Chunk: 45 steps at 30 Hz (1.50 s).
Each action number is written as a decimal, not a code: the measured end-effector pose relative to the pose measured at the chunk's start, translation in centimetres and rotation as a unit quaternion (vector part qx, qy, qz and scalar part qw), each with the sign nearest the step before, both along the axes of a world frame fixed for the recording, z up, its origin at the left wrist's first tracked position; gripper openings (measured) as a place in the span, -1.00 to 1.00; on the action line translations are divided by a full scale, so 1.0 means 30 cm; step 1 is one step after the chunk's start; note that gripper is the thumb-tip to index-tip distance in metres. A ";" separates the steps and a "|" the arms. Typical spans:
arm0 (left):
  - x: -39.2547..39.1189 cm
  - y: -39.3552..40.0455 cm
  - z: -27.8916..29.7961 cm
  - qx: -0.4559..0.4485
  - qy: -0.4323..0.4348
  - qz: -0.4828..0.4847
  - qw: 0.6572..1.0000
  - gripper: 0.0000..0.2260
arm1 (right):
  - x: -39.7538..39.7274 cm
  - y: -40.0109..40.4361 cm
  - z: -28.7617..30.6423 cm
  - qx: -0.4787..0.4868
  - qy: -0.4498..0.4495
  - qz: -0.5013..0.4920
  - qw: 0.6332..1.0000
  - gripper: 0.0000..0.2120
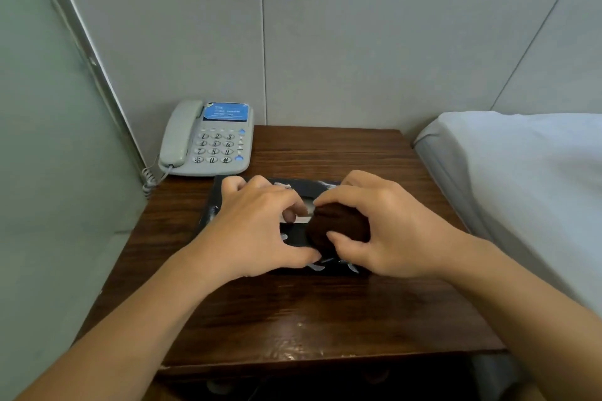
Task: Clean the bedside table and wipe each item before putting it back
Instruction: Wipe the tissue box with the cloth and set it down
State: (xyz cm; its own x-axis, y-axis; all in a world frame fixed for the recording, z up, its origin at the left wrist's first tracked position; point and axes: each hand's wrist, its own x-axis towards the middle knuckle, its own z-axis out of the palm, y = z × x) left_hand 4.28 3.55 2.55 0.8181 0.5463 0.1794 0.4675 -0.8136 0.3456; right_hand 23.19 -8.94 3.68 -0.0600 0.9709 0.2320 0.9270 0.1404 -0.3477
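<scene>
Grip: right hand (pixel 384 225) has its fingers and thumb curled round a bunched dark brown cloth (pixel 338 228), pressing it onto the top of the black tissue box (pixel 211 205); left hand (pixel 257 225) grips the same box, fingers arched over the far edge, thumb along the near edge.

Bedside table (pixel 293 312): dark glossy wood, lying under both hands and running on toward the person; rigid and fixed, so it should take firm wiping pressure.

Bed (pixel 521 179): white bedding, to the right of the cloth hand, apart from the box.

Telephone (pixel 208 140): pale grey, beyond the left hand at the table's far left corner, just behind the box. Likely light, with a loose handset and a coiled cord hanging off the left edge; best lifted by the base with the handset pinned.

Tissue box: directly beneath both hands, roughly mid-table, white pattern on black. Probably light card, so it would slide or dent under a hard wipe; the left hand's hold across its short width looks right for steadying it.

Tissue slot (pixel 301 215): between the two hands, white tissue showing; soft and easily snagged, so the cloth should skirt it.

Cloth: soft, compressible, held as a wad inside the right hand.
</scene>
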 end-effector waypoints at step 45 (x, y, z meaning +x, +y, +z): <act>0.121 -0.074 -0.034 0.079 0.049 -0.037 0.995 -0.30 | 0.162 -0.094 0.080 0.011 -0.001 -0.124 0.992 -0.76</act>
State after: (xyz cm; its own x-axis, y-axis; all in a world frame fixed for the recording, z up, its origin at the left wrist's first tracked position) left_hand 7.90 1.33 1.53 0.8731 0.4546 0.1762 0.4289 -0.8880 0.1658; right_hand 28.05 -11.76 6.07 0.1796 0.9503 0.2544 0.9348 -0.0843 -0.3450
